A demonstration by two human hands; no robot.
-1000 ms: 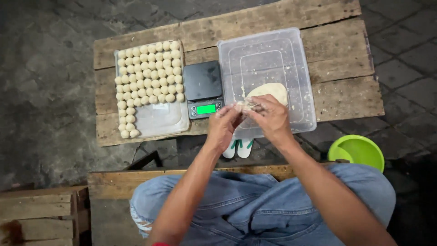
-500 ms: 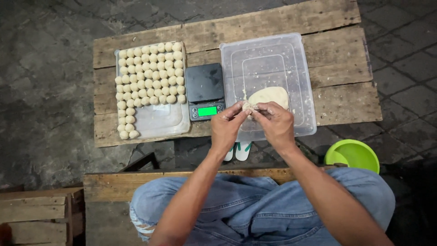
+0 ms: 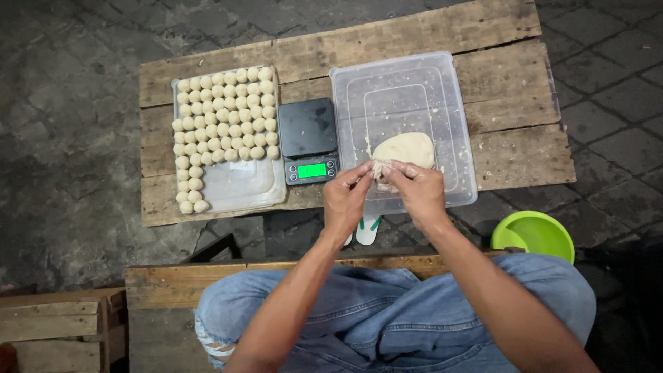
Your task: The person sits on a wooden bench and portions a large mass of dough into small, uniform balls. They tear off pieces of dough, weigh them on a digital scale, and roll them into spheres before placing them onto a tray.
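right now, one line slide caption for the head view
Both hands, left hand and right hand, pinch dough lump over clear tub, beside scale.

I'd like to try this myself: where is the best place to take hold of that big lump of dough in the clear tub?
Probably the dough lump at its near, lower-left edge, coming from the open top of the clear tub. That edge tapers toward the left hand and right hand, which pinch there.

Both forearms are bare, no sleeves showing, and no watch, ring or band on either wrist. The left hand [image 3: 345, 200] and right hand [image 3: 418, 193] have floury smears on the fingers [image 3: 387, 169]. The person wears faded blue jeans [image 3: 387, 311], with a frayed, torn patch near the left knee.
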